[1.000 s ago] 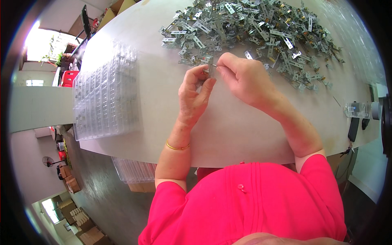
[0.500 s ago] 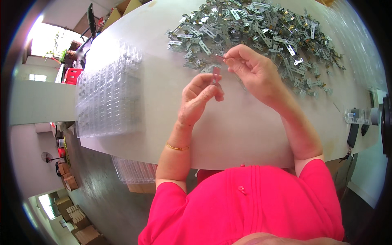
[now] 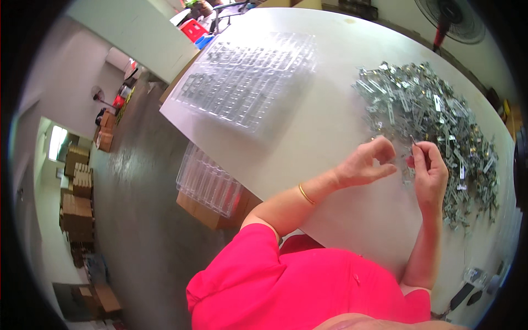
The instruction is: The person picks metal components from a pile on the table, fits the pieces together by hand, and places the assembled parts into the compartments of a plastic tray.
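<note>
My left hand (image 3: 367,163) is raised over the white table, its thumb and curled fingers apart in a C shape, with nothing visible between them. Just right of it, my right hand (image 3: 431,175) pinches a thin metal piece (image 3: 413,139) between thumb and fingertips. Only the tip of that piece sticks out, too small to name its kind. Beyond both hands spreads a heap of small silvery metal brackets (image 3: 407,96), some with brass-coloured parts.
Clear plastic compartment trays (image 3: 242,82) lie stacked at the table's far left. More trays (image 3: 208,179) rest on a cardboard box (image 3: 201,210) below the table edge. A clear bottle (image 3: 474,276) lies at the right. A fan (image 3: 451,16) stands behind the table.
The view has swung, so the table and trays appear turned. The flat metal strip formerly in my left hand no longer shows there. My right hand still pinches a thin piece.
</note>
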Tool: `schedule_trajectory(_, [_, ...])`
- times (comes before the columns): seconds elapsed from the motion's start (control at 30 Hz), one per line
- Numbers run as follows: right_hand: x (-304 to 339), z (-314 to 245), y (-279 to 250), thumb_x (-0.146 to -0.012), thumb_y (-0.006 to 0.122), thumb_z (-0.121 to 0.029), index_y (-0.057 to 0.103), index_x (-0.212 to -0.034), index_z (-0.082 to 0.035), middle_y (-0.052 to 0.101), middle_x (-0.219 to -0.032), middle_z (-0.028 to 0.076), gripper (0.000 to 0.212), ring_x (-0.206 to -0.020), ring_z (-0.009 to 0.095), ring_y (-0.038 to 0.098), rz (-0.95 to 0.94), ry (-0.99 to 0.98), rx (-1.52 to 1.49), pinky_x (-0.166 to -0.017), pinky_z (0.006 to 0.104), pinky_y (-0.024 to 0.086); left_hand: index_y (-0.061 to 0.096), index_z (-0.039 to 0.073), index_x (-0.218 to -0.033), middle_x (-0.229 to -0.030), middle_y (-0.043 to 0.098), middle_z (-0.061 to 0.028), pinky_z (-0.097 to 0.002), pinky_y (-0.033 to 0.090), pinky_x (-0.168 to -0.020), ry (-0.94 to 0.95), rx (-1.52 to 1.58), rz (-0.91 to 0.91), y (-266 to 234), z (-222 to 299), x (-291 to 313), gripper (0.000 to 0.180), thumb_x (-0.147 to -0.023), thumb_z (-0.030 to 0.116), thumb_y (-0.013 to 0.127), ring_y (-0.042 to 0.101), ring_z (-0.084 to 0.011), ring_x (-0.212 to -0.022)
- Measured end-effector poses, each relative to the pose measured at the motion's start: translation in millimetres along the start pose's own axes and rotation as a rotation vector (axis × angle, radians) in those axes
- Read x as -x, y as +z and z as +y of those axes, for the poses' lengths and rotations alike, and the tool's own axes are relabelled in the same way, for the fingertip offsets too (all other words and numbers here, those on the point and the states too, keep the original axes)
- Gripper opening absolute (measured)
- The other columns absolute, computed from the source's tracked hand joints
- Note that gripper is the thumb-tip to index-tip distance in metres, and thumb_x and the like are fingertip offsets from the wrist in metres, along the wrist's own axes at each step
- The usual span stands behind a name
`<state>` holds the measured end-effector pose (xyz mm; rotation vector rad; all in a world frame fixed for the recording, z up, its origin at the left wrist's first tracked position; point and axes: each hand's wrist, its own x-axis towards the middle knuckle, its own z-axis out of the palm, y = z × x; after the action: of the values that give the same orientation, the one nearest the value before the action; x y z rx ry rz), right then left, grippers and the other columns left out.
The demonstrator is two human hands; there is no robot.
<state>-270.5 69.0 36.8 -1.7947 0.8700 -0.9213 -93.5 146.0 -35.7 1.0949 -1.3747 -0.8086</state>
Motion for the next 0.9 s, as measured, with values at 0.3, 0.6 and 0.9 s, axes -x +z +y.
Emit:
schedule_trajectory(0.3, [-2, 4, 8, -0.105, 0.059, -0.012, 0.064, -0.109, -0.005, 0.064, -0.094, 0.000, 0.010, -0.080, 0.007, 0.063, 0.208, -0.154, 0.027, -0.068, 0.0222, 0.050, 0.058, -0.001, -0.105, -0.092, 0.067, -0.0090, -0.0313, 0.055, -0.078, 0.100, -0.169, 0.212, 1, 11, -5, 0.018, -0.094, 0.005, 0.071, 0.067, -0.0151, -0.089])
schedule_trajectory(0.6, [30, 11, 56, -0.102, 0.061, -0.010, 0.062, -0.105, -0.006, 0.061, -0.089, 0.002, 0.005, -0.072, 0.008, 0.058, -0.113, -0.125, -0.112, -0.062, 0.0215, 0.047, 0.055, -0.003, -0.112, -0.097, 0.073, -0.0094, -0.0250, 0.054, -0.081, -0.043, 0.275, 0.446, -38, 91, -15, 0.016, -0.102, 0.008, 0.060, 0.068, -0.0106, -0.092])
schedule_trajectory(0.9, [95, -5, 154, -0.090, 0.065, -0.007, 0.062, -0.096, -0.008, 0.064, -0.091, 0.014, 0.007, -0.070, 0.035, 0.066, -0.597, -0.506, 0.031, -0.060, 0.0426, 0.054, 0.067, -0.003, -0.105, -0.095, 0.075, -0.0090, -0.0220, 0.053, -0.081, 0.070, -0.348, 0.631, -187, 153, -30, 0.018, -0.097, 0.013, 0.069, 0.068, -0.0098, -0.089])
